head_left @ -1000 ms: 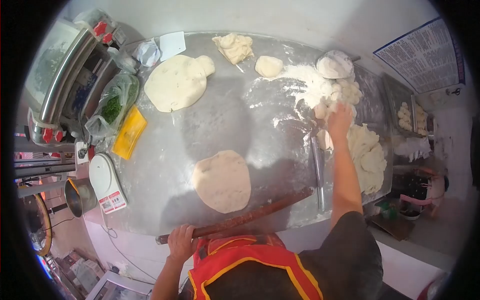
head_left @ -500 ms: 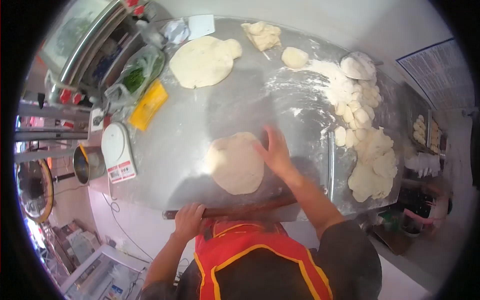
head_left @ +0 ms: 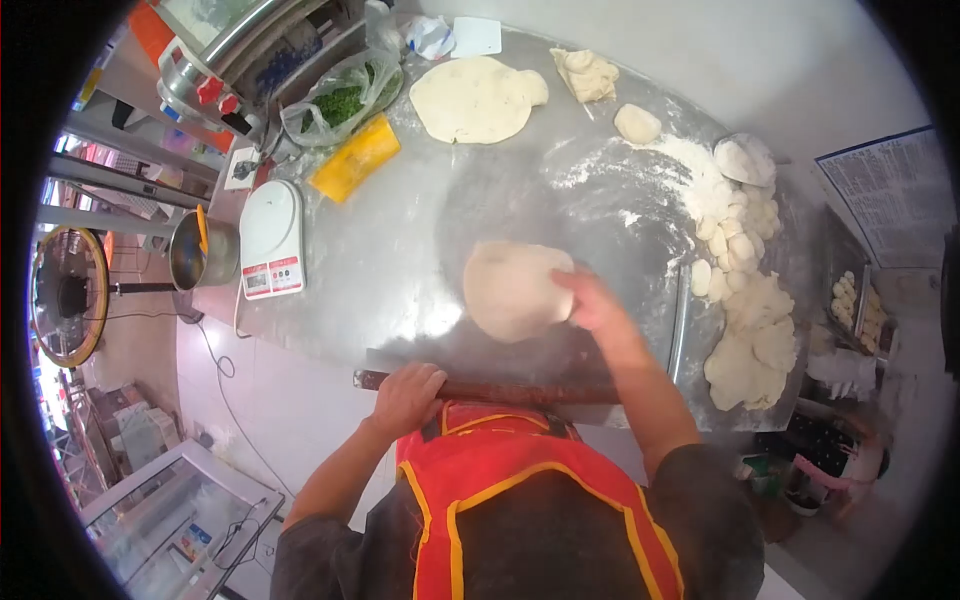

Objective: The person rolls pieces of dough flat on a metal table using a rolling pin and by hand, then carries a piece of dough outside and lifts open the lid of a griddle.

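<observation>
A flat round of dough (head_left: 515, 292) is over the metal worktop in front of me, its right edge pinched between the thumb and fingers of my right hand (head_left: 592, 300). Slightly blurred, the round looks narrower from front to back. My left hand (head_left: 408, 397) is wrapped over the left part of a dark wooden rolling pin (head_left: 520, 392), which lies along the near edge of the table, right against the red apron (head_left: 500, 430).
Another flattened dough piece (head_left: 475, 100) lies at the back. Flour (head_left: 690, 165), small dough pieces (head_left: 735, 245) and a large dough mass (head_left: 755, 345) cover the right side. On the left are a kitchen scale (head_left: 271, 235), a yellow scraper (head_left: 355, 158) and bagged chopped greens (head_left: 340, 103).
My right hand has gone from spread fingers at the dough's right side to gripping its edge, and the round has shifted and changed shape. My left hand stays on the rolling pin.
</observation>
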### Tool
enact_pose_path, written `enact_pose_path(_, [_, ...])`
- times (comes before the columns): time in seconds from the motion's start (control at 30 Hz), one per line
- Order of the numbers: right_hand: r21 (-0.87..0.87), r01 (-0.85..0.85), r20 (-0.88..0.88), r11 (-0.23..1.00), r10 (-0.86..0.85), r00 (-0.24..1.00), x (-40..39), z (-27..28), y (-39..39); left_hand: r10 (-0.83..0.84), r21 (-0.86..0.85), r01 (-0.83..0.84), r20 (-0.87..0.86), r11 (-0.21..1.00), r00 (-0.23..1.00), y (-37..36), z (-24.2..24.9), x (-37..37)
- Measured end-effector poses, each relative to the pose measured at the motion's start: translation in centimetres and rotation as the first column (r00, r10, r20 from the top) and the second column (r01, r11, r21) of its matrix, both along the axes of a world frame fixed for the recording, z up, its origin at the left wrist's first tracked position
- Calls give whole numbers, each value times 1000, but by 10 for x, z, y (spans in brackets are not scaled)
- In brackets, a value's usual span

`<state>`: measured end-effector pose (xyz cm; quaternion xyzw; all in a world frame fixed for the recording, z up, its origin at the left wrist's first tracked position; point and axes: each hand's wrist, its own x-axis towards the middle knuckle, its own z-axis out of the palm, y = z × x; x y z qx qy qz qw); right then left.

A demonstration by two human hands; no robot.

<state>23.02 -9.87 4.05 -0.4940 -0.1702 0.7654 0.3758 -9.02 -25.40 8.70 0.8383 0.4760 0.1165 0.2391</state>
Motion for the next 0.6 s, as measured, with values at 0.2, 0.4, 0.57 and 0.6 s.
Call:
enact_pose_path(0.2, [425,-303,740,853,-135,659,65,126,71,7,56,-8,28,998,1000,0,3,-3])
enact_pose_path(0.4, [327,-734,830,596,-552,-78,76,18,134,7,39,-7,-2,999,1000,3,-2,-6])
enact_pose_path(0.57, [149,-764,953,627,-296,-57,-10,-31,67,-16,40,18,-35,999,999,0,-4,-12])
enact_pose_path(0.6, [101,-764,978,637,-205,-41,-25,-24,44,-24,41,26,-39,999,999,2,-6,-13])
